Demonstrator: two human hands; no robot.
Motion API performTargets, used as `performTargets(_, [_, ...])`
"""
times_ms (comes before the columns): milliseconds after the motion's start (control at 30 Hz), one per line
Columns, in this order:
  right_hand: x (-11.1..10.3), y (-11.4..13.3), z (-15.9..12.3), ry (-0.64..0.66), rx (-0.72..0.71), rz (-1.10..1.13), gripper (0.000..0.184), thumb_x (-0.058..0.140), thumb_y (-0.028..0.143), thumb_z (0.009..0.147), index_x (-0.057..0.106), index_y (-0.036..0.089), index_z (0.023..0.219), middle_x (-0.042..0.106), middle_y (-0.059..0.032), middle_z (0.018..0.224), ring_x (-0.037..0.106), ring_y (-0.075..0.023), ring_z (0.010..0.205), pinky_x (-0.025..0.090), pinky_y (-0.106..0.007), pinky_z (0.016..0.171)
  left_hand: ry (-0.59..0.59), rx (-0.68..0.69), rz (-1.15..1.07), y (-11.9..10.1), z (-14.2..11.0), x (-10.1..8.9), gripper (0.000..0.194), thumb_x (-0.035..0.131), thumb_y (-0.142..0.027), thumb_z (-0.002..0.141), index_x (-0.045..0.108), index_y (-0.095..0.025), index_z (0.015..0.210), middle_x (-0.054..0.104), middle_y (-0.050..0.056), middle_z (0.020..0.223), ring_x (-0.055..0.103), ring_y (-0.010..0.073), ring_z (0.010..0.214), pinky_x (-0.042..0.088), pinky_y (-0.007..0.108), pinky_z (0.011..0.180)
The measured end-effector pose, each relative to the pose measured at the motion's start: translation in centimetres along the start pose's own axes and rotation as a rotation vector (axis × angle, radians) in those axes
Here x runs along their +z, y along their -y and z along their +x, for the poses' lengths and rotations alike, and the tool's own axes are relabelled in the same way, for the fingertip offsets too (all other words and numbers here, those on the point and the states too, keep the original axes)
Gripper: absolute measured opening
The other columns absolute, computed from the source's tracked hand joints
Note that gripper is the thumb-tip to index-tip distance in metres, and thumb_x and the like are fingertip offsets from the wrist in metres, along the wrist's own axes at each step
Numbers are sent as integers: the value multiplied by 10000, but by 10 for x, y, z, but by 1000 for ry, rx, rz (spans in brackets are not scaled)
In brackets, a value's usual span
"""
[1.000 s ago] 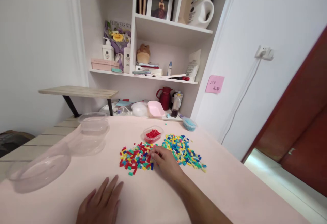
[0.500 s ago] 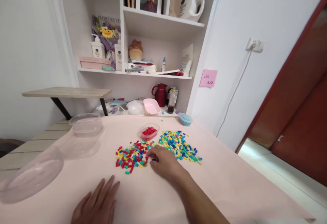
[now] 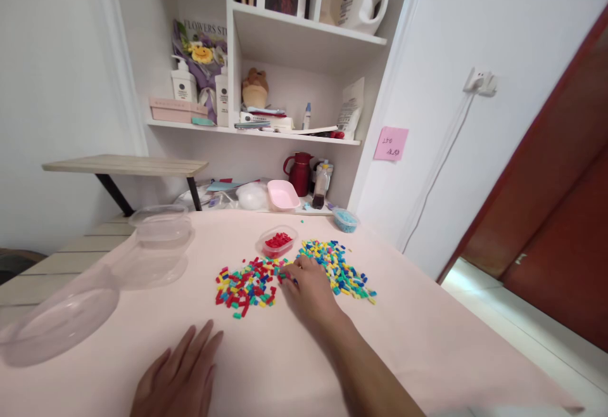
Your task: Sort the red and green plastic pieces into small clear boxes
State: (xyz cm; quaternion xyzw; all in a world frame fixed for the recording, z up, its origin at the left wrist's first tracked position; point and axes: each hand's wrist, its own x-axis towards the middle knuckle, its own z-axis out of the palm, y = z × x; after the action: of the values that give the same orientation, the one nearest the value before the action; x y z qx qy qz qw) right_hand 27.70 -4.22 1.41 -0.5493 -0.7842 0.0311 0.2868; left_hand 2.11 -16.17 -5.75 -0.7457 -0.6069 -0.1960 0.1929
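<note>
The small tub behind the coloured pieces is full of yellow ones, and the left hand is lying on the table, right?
Not quite: the tub holds red pieces, as the head view shows. The left hand does lie on the table.

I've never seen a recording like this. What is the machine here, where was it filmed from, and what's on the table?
No machine: these are a person's bare hands, and every picture comes from one camera worn on the head. The pink table bears two piles of small coloured pieces, a clear tub of red pieces and a tub of blue ones. The left hand lies palm down, apparently empty. The right hand is at the piles; any piece held is unclear.
</note>
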Motion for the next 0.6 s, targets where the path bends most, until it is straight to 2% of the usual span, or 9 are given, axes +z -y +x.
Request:
performTargets(167, [4, -1, -1, 45, -34, 100, 256, 602, 126, 772, 746, 309, 878, 618, -30, 949, 538, -191, 942, 363, -311, 838, 67, -28, -17, -2, 2, -5, 470, 366, -261, 868, 607, -336, 1265, 573, -35, 1357, 544, 222, 1250, 409, 444, 969])
performTargets(300, [7, -4, -1, 50, -37, 132, 336, 611, 102, 740, 735, 309, 973, 619, -31, 982, 554, -185, 941, 389, -283, 801, 95, -43, -26, -4, 4, -8, 474, 358, -271, 866, 609, -329, 1263, 563, -35, 1362, 537, 224, 1258, 415, 450, 966])
performTargets(500, [6, -3, 0, 127, -53, 17, 297, 565, 209, 860, 717, 328, 1085, 661, -50, 969, 568, -204, 938, 391, -300, 815, 96, -49, -58, -5, 3, -10, 464, 376, -266, 873, 600, -336, 1273, 574, -23, 1363, 528, 214, 1266, 389, 428, 996])
performTargets(600, [5, -2, 2, 152, -59, -23, 283, 555, 221, 874, 720, 321, 1081, 680, -54, 983, 573, -213, 960, 388, -309, 831, 69, -34, -53, -3, 2, -8, 455, 384, -258, 877, 605, -338, 1266, 581, -24, 1359, 539, 212, 1253, 389, 416, 990])
